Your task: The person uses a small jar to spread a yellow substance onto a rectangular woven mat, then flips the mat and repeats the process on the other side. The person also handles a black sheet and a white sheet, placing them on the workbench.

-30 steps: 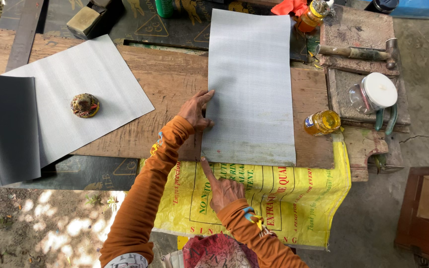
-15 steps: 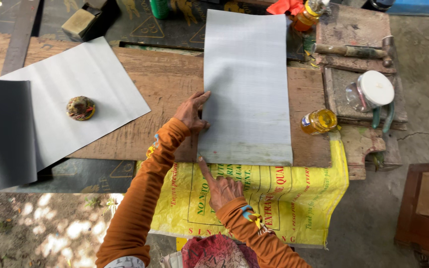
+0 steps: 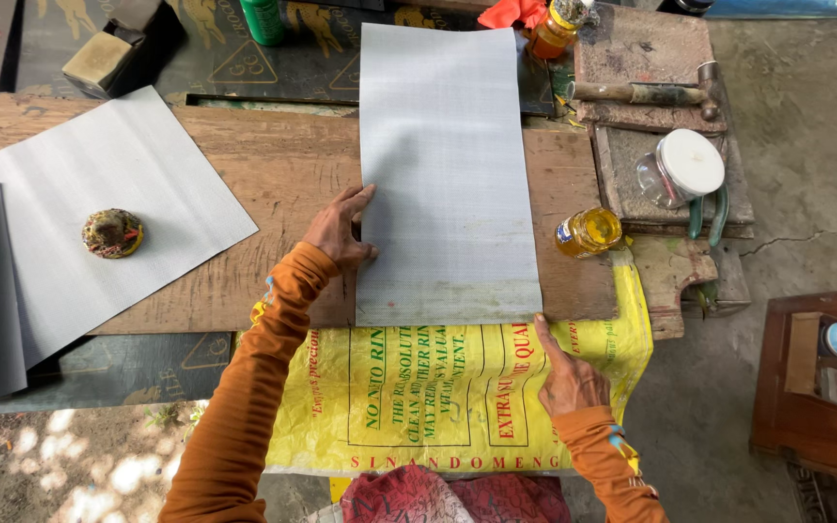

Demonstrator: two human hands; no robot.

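The grey mesh sheet (image 3: pixel 448 174) lies flat and lengthwise across the wooden board (image 3: pixel 273 184), its far end overhanging the board's back edge, its near end at the front edge. It looks thin, finely woven and springy, so it could slide or buckle if pressure is uneven. The left hand (image 3: pixel 341 232) presses open-fingered on its left edge; the right hand (image 3: pixel 569 373), seemingly open, touches its near right corner over the yellow sack (image 3: pixel 418 397). A jar of amber liquid (image 3: pixel 588 232) just beside it could tip.

I see my left grip (image 3: pixel 343 230) flat, palm down, fingers spread forward, arm reaching up from below. My right grip (image 3: pixel 569 373) lies lower, index finger stretched ahead, wrist bent, both orange-sleeved.
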